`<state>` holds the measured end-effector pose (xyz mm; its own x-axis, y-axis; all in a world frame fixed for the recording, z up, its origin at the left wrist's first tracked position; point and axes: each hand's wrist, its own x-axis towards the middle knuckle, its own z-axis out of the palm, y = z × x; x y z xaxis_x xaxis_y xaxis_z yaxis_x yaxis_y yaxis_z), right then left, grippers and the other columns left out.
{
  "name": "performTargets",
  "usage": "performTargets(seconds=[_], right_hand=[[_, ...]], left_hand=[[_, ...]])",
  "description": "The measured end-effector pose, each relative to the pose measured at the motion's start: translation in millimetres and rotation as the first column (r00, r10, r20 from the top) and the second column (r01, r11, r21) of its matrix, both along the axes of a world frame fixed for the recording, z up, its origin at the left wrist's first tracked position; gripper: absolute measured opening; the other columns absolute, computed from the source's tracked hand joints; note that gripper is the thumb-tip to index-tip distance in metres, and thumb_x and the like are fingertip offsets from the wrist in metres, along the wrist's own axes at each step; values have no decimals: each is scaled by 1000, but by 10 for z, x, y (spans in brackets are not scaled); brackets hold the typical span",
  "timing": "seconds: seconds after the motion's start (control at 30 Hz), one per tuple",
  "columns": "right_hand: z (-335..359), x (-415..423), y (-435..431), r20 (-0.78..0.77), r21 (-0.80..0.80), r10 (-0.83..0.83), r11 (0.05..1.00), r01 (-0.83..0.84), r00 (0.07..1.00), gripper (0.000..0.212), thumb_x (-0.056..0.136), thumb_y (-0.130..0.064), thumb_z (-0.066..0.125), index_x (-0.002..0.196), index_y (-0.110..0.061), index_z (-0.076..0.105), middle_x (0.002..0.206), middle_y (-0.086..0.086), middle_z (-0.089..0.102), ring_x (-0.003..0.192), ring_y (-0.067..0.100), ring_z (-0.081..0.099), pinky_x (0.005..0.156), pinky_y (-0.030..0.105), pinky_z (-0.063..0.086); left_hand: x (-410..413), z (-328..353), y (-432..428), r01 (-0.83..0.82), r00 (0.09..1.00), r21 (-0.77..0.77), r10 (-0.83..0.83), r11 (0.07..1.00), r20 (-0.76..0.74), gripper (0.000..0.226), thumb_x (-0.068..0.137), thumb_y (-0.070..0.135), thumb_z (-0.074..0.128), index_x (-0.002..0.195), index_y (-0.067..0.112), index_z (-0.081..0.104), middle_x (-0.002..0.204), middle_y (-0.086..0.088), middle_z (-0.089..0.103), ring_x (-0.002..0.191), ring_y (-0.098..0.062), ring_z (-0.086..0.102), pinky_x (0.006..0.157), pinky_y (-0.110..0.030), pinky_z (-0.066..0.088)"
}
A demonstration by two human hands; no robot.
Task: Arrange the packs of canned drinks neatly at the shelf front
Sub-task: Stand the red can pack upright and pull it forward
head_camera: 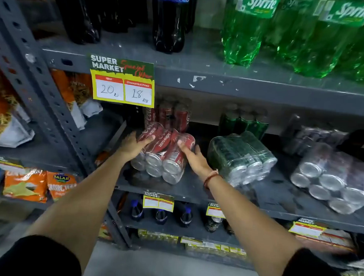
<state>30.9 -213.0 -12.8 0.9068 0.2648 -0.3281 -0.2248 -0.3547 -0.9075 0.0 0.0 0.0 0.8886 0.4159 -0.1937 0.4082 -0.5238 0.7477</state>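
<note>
Dim overall, glare on green bottles (243,35), edges warped (lower right w/ blur).

Head cam here: I've got both hands on the red pack (165,156), which lies on its side on the shelf (195,193) with the can ends facing me. My left hand (134,145) curls over its upper left edge, and my right hand (193,157) presses straight fingers against its right side. An upright red pack (169,116) stands right behind it. Just to the right a green pack (239,155) lies on its side too, and a dark pack (333,177) sits further along. A yellow price tag (123,82) hangs overhead.
</note>
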Motion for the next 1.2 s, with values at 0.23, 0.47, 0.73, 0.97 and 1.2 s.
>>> performTargets(seconds=[0.23,0.47,0.73,0.97,1.2], right_hand=[[-119,49,77,-257,190,9,981,41,966,65,68,-52,75,122,-23,54,107,2,70,95,19,65,86,42,55],[-142,46,53,-81,291,-4,956,27,997,65,78,-21,75,133,-12,43,110,5,67,91,12,66,74,23,55],[-258,23,-124,296,68,142,983,-169,945,113,65,-8,83,148,-30,10,127,-4,59,115,7,57,101,34,46],[-343,-163,-94,428,-19,133,990,-138,894,112,70,-3,77,149,-24,1,138,3,51,122,8,47,107,31,39],[23,-173,-74,284,333,-121,943,21,951,77,87,-36,63,147,-17,21,154,3,30,137,12,34,110,29,32]], left_hand=[[78,-67,73,-42,999,-323,29,945,-45,65,70,57,72,121,18,61,114,0,61,102,-20,54,88,-33,37],[-40,-185,120,22,982,-357,46,934,181,56,67,48,79,114,20,65,108,1,72,94,-12,67,81,-26,51],[-452,-412,-80,61,912,-364,96,929,399,78,71,13,80,136,11,37,118,7,63,100,7,63,84,-14,52],[-568,-579,-140,-23,908,-331,158,943,389,85,64,14,85,134,10,38,132,-14,58,114,-17,60,103,-39,47],[-763,-483,-454,-199,834,-402,370,894,409,64,81,2,70,137,5,40,141,-12,49,127,-22,50,100,-27,42]])
